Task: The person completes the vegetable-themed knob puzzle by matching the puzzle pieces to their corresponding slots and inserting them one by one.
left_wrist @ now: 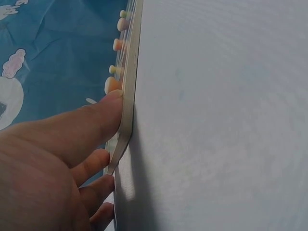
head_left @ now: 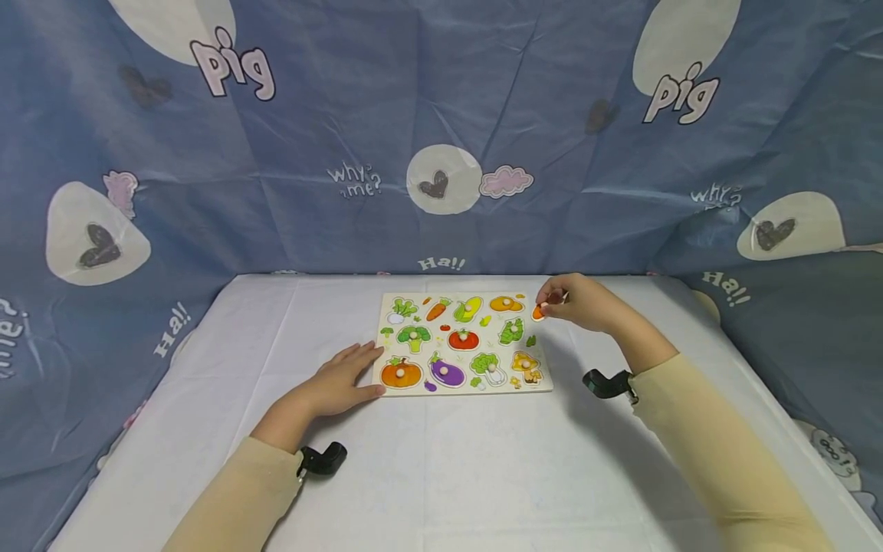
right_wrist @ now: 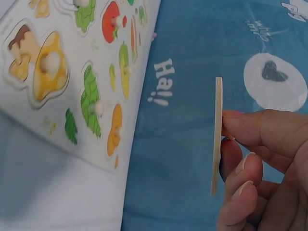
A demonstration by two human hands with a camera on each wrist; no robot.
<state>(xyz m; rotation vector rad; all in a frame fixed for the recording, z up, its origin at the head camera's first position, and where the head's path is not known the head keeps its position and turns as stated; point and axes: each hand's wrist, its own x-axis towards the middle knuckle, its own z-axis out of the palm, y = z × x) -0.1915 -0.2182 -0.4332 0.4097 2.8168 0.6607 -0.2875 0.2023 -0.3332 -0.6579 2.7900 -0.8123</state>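
Observation:
A wooden vegetable puzzle board (head_left: 385, 318) lies flat on the white table, with colourful knobbed pieces such as a tomato (head_left: 464, 340), an eggplant (head_left: 446, 372) and a pumpkin (head_left: 401, 373). My left hand (head_left: 339, 381) rests at its left edge, fingers spread. In the left wrist view the thumb (left_wrist: 103, 113) touches the board's rim (left_wrist: 131, 91) near a corner. Past the board's upper right corner, my right hand (head_left: 576, 301) pinches an orange puzzle piece (head_left: 538, 313). In the right wrist view this thin wooden piece (right_wrist: 217, 139) appears edge-on; its face is hidden there.
White cloth (head_left: 476, 468) covers the table in front of the board. Behind it hangs a blue printed curtain (head_left: 331, 222), which also runs along both sides. Black wrist mounts (head_left: 607, 383) sit at both sleeve cuffs.

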